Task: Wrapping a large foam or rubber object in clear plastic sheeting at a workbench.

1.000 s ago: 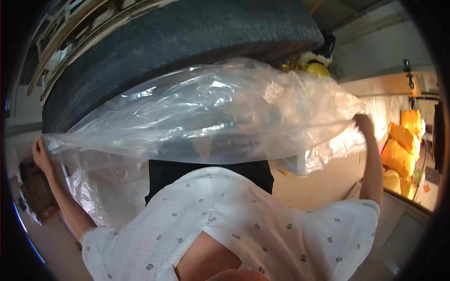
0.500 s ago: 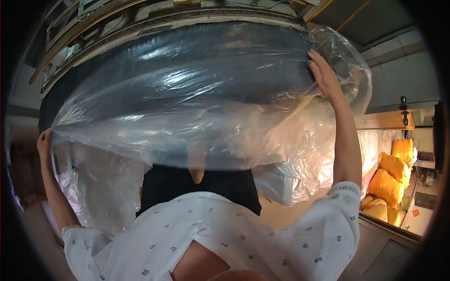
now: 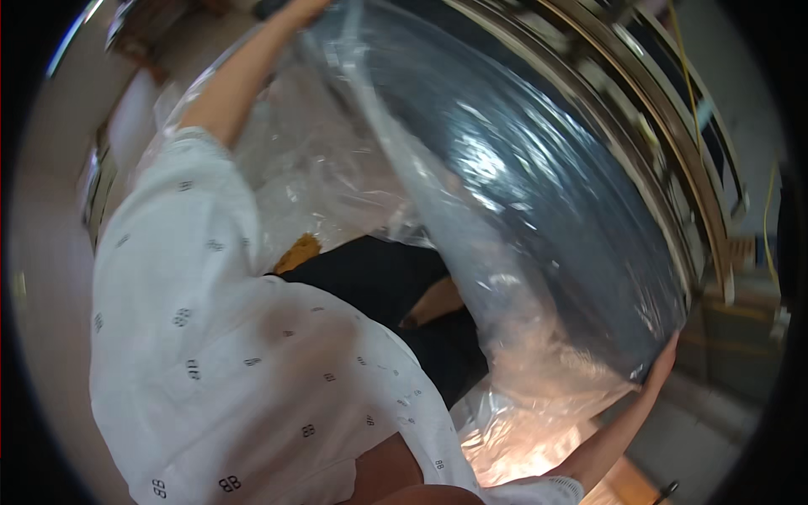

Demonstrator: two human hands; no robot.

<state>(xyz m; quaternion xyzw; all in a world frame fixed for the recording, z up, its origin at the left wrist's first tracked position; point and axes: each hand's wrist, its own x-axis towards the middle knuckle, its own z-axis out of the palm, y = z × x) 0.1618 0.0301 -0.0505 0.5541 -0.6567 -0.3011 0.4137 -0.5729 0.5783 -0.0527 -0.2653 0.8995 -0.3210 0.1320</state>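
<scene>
A wide sheet of clear plastic film (image 3: 484, 164) covers a long dark, bluish-black surface (image 3: 606, 252) that curves away in front of me. My left arm reaches to the top edge, where only a bit of my left hand (image 3: 313, 7) shows beside the film's far left end; its fingers are cut off. At the opposite end, my right hand (image 3: 663, 360) is closed at the corner of the dark surface, with the film bunched against it. Between my hands the film's near edge hangs in loose folds over my lap.
Beyond the dark surface runs a long wooden and metal frame (image 3: 665, 109). More crumpled clear plastic (image 3: 328, 168) hangs at the left. A yellow-brown thing (image 3: 299, 251) shows beside my dark trousers. Bright crumpled plastic (image 3: 522, 438) lies below the right end.
The view has swung round, so the dark surface now slants down to the right. My right hand has gone from lying flat on the film to closing at the corner.
</scene>
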